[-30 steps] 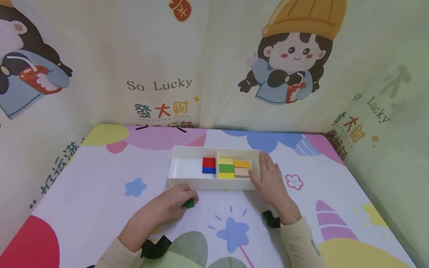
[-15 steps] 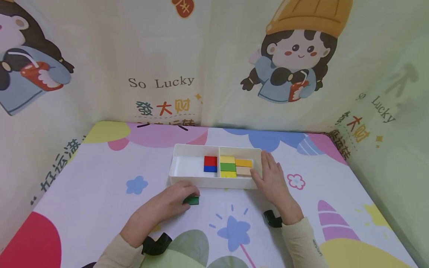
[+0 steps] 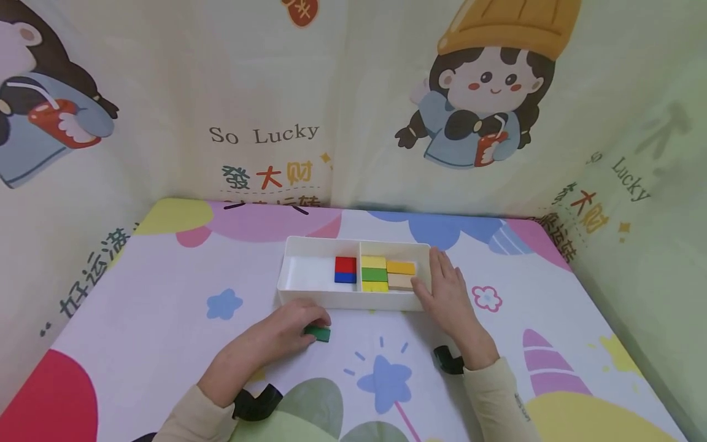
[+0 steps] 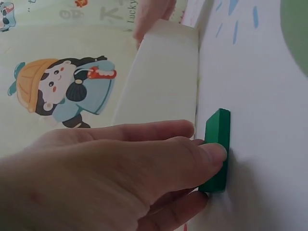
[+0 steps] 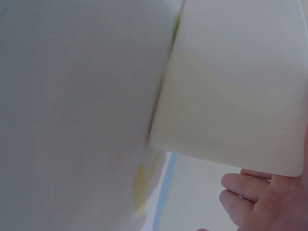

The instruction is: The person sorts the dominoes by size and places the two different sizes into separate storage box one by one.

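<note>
My left hand [image 3: 289,328] pinches a dark green block [image 4: 218,151] between thumb and fingers, just in front of a white two-compartment box [image 3: 326,299]. The block is low over the table, its far end uncovered; whether it touches the surface I cannot tell. At the box's right end, my right hand [image 3: 447,301] holds the wall, fingers stretched along the outside and thumb over the rim. A red block [image 3: 345,264] and a blue block [image 3: 345,278] lie in the left compartment against the divider. The right compartment holds green [image 3: 374,274], yellow, orange [image 3: 401,267] and beige [image 3: 400,282] blocks.
A patterned white cloth [image 3: 166,313] covers the table, and a printed curtain [image 3: 375,123] hangs behind and at the sides. Black curved pieces [image 3: 258,403] sit at both wrists. The box's front wall stands close beyond my left hand.
The green block has shifted slightly right and turned in my left fingers, so more of it shows. My right hand stays on the box, which holds the same blocks.
</note>
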Action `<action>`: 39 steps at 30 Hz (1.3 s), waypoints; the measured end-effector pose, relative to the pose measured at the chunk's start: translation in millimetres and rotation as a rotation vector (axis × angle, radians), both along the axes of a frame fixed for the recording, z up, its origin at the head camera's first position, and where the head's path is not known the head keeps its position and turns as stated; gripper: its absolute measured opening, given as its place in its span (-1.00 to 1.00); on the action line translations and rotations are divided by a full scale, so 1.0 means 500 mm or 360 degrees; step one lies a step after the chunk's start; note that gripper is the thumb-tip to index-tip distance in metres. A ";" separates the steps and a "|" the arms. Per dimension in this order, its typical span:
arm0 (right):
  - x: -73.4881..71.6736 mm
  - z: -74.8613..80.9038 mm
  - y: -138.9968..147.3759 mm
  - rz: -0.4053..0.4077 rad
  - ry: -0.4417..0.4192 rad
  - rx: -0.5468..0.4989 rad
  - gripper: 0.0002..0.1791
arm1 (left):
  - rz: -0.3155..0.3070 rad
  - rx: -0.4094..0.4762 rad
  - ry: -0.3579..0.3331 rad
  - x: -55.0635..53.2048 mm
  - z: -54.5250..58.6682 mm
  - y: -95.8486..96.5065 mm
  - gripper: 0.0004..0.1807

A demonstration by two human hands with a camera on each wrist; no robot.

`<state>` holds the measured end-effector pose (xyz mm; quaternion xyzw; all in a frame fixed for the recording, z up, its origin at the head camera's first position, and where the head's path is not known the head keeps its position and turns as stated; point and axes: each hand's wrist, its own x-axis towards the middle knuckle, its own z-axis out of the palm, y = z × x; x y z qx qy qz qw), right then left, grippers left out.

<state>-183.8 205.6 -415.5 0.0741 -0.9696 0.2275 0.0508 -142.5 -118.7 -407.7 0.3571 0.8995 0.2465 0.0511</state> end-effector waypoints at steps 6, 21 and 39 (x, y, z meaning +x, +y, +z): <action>-0.002 0.000 0.000 0.0006 0.0009 0.0013 -0.12 | 0.0014 -0.0008 -0.0021 0.001 -0.002 0.000 -0.74; -0.004 -0.002 0.002 0.0003 -0.0013 -0.0003 -0.13 | 0.0013 0.0007 -0.0057 -0.005 -0.004 0.004 -0.74; -0.002 -0.005 0.006 -0.0016 -0.0021 -0.0021 -0.13 | 0.0001 0.0154 -0.0186 -0.010 0.035 0.014 -0.72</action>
